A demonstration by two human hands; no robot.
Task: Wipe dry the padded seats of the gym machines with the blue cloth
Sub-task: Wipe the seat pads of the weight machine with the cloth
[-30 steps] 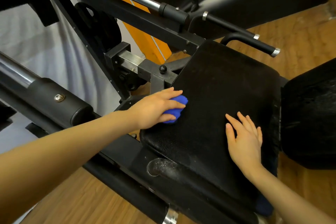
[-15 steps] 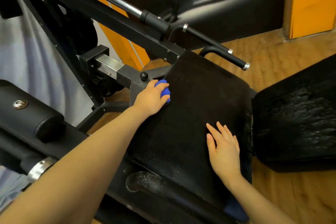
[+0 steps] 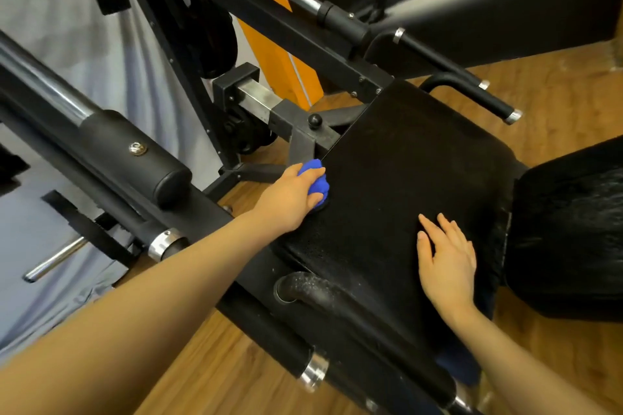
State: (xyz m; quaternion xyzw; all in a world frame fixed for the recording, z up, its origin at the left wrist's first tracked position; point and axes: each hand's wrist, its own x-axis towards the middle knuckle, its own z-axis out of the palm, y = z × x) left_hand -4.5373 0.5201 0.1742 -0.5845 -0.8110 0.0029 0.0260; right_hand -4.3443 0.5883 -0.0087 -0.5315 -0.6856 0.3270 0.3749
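A black padded seat (image 3: 414, 178) of a gym machine fills the middle of the head view. My left hand (image 3: 290, 195) grips a bunched blue cloth (image 3: 317, 180) and presses it on the seat's left edge. My right hand (image 3: 445, 256) lies flat, fingers apart, on the near right part of the seat and holds nothing. A second black pad (image 3: 569, 236) sits to the right, with a streaky sheen on its surface.
Black steel frame bars and chrome tubes (image 3: 43, 84) cross the left and top. A black adjustment knob (image 3: 315, 120) stands just beyond the cloth. A handle bar (image 3: 485, 101) with a chrome cap runs past the seat's far corner. Wooden floor (image 3: 209, 371) lies below.
My left hand has carried the cloth along the seat's left edge, first away from me, then back a little. My right hand has stayed flat on the seat. The camera view shifted.
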